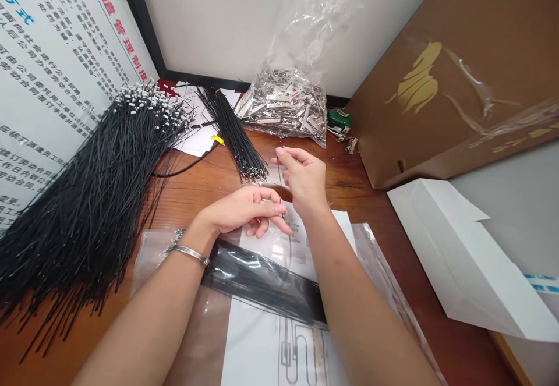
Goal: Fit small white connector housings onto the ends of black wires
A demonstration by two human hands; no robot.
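My right hand [303, 177] is raised over the wooden table [196, 191], its fingertips pinched on the top end of a thin black wire [279, 185]. Just below and to the left, my left hand [244, 208] pinches the same wire lower down. A silver bracelet [192, 252] circles my left wrist. Under my forearms a bundle of black wires [271, 284] lies across a clear plastic bag and a printed paper sheet [257, 339].
A big heap of black wires with white ends [87, 199] fills the left side. A smaller tied bundle [233, 133] lies at the back. A clear bag of metal clips [288, 103], a green object [338, 119], a brown carton [458, 77] and a white box [463, 252] stand to the right.
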